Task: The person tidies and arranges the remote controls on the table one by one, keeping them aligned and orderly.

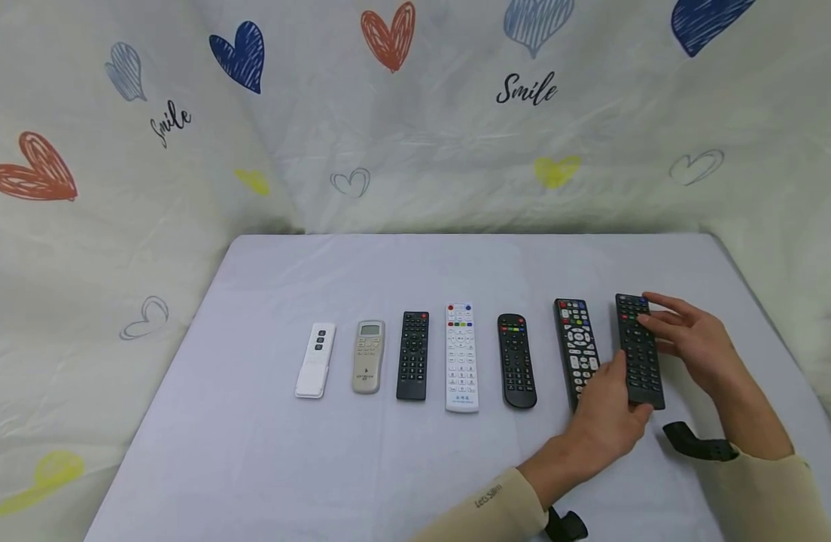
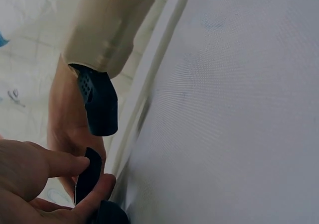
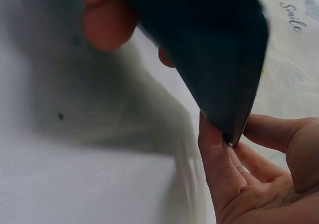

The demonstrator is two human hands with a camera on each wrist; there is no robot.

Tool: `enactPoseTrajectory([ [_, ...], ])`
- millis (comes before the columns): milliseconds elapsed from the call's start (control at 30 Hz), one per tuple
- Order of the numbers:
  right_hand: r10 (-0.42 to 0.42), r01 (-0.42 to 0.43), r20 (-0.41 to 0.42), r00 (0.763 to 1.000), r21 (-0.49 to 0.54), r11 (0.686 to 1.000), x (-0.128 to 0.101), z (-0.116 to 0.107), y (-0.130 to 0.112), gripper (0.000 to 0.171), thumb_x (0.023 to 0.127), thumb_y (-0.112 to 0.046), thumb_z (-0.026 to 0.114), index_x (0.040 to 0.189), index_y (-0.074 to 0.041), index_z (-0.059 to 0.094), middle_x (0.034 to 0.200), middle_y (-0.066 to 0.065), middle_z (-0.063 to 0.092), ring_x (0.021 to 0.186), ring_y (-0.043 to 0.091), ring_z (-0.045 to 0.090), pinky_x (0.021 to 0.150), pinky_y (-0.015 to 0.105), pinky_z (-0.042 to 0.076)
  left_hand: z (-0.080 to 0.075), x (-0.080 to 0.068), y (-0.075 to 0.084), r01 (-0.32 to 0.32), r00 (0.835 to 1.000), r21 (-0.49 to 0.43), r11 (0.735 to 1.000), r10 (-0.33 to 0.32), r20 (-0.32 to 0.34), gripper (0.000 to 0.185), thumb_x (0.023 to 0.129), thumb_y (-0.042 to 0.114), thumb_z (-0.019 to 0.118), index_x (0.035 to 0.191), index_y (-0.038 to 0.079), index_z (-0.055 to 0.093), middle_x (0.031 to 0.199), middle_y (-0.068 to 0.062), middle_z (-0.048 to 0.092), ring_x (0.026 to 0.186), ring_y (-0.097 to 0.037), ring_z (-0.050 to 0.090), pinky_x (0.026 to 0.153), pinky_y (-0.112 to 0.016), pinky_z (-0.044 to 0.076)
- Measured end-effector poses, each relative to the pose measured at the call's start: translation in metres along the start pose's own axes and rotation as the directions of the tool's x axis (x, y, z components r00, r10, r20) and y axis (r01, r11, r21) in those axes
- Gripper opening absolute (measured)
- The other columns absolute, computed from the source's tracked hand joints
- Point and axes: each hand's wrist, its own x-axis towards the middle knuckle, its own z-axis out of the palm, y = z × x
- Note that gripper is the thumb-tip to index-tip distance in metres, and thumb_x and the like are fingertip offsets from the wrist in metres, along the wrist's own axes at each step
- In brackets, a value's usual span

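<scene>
Both hands hold a black remote control (image 1: pixel 639 354) over the right part of the table. My left hand (image 1: pixel 605 414) pinches its lower end, the thumb along its left edge. At the upper right edge my right hand (image 1: pixel 693 342) grips it, one fingertip over the buttons. In the right wrist view the dark underside of the remote control (image 3: pixel 214 59) looms large, with the left hand (image 3: pixel 264 179) at its far end. The left wrist view shows the left hand (image 2: pixel 45 179) pinching the end. Another black remote control (image 1: pixel 579 342) with white buttons lies just left, partly hidden by the left hand.
Leftward in a row lie a rounded black remote (image 1: pixel 517 361), a long white remote (image 1: pixel 461 357), a slim black remote (image 1: pixel 412 355), a beige remote with a small screen (image 1: pixel 368 357) and a small white remote (image 1: pixel 315 361). A white cloth covers the table (image 1: pixel 287 467); heart-printed sheeting (image 1: pixel 429 135) hangs behind.
</scene>
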Motion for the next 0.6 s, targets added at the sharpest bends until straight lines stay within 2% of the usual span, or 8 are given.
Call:
enactPoseTrajectory([
  [167,0.012,-0.012,0.006,1.0,0.022,1.0,0.0,-0.002,0.005,0.068,0.104,-0.031,0.065,0.163,-0.011,0.035,0.094,-0.039,0.064,0.083,-0.011,0.064,0.069,0.013,0.057,0.004,0.0,0.003,0.022,0.999,0.056,0.998,-0.025,0.037,0.076,0.1,0.021,0.071,0.161,0.005,0.029,0.153,-0.005,0.051,0.129,-0.001,0.057,0.092,-0.009,0.052],
  [267,0.001,-0.001,0.007,1.0,0.028,1.0,0.0,-0.002,0.007,0.067,0.104,-0.03,0.065,0.162,-0.011,0.037,0.094,-0.038,0.065,0.083,-0.011,0.065,0.069,0.013,0.057,0.005,0.001,0.005,0.022,0.998,0.102,0.995,-0.027,0.048,0.076,0.1,0.021,0.069,0.161,0.004,0.028,0.151,-0.005,0.051,0.128,-0.001,0.057,0.09,-0.009,0.053],
  [600,-0.02,0.02,0.0,1.0,-0.036,0.999,0.005,-0.001,0.009,0.069,0.104,-0.034,0.063,0.162,-0.008,0.035,0.092,-0.04,0.061,0.083,-0.013,0.063,0.069,0.012,0.057,0.006,0.01,0.015,0.122,0.988,0.169,0.978,-0.135,0.073,0.078,0.099,0.024,0.07,0.162,0.007,0.028,0.145,-0.001,0.052,0.114,-0.002,0.06,0.084,-0.017,0.057],
])
